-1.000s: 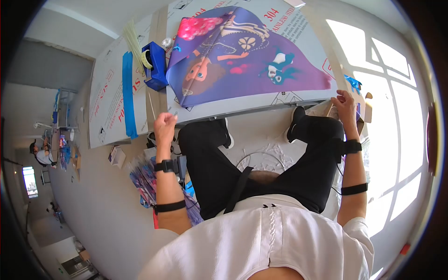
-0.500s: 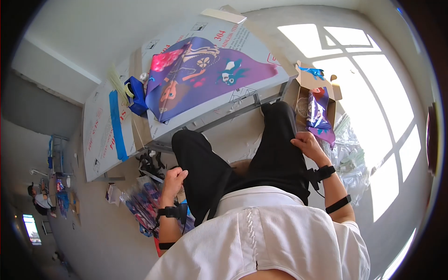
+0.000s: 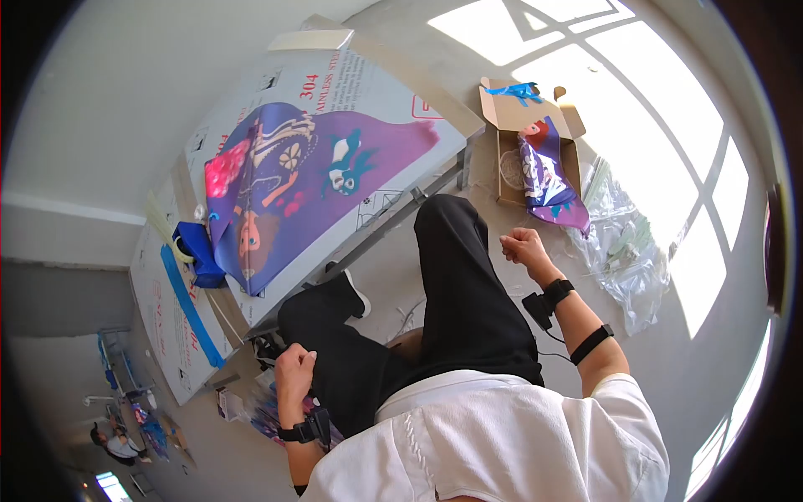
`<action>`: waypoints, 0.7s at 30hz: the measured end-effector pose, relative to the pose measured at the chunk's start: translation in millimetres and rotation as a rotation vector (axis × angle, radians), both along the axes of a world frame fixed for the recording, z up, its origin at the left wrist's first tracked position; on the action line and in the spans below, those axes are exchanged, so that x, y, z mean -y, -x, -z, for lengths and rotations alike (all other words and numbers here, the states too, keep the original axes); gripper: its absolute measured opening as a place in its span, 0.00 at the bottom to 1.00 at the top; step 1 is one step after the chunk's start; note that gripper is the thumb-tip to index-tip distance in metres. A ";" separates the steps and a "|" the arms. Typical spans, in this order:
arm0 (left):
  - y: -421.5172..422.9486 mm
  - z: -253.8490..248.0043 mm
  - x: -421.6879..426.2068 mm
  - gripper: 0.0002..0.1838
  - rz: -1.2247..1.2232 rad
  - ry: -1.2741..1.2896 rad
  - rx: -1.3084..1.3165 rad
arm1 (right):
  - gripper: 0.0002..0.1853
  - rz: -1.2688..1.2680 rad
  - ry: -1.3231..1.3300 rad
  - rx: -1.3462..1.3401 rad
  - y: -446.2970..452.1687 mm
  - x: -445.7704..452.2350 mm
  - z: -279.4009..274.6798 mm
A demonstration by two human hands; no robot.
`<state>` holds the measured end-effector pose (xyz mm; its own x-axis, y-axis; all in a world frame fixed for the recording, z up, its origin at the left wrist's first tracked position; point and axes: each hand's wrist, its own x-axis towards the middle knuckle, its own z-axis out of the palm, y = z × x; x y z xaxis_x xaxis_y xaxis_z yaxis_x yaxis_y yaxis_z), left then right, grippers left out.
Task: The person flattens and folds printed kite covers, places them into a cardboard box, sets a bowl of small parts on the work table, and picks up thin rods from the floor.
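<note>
My left hand is curled into a loose fist beside my left knee, with nothing visible in it. My right hand, also closed and seemingly with nothing in it, hovers to the right of my right knee, apart from it. In front of me a purple printed cloth with cartoon figures lies on the sheet-covered table. A blue tape dispenser touches its left corner. Nearest to my right hand is an open cardboard box holding a folded printed cloth.
Clear plastic bags lie on the floor at right. Blue tape is stuck along the table's left part. Packaged printed items lie under my left arm. Another person is far off at lower left.
The view has turned toward the right. My right hand has come off my right leg and is now beside it. My left leg has swung outward, its shoe now showing under the table.
</note>
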<state>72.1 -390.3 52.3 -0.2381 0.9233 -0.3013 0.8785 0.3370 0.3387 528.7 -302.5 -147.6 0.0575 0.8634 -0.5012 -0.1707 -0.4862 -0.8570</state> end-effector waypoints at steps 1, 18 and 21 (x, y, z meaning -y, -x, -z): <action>-6.7 4.6 -21.8 0.09 0.034 0.034 -0.008 | 0.12 0.034 0.034 -0.008 -3.0 -5.9 18.1; -104.0 127.8 -193.2 0.36 0.411 -0.507 -0.470 | 0.16 0.287 -0.129 0.613 -76.6 -132.7 267.3; -103.6 128.9 -193.0 0.36 0.423 -0.507 -0.479 | 0.22 0.381 0.140 0.443 -75.5 -175.7 293.6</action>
<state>175.8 -197.3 -76.6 0.1641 0.9607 0.2239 0.9853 -0.1488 -0.0834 604.2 -126.8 -441.2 0.5799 0.6682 -0.4661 0.0038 -0.5743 -0.8186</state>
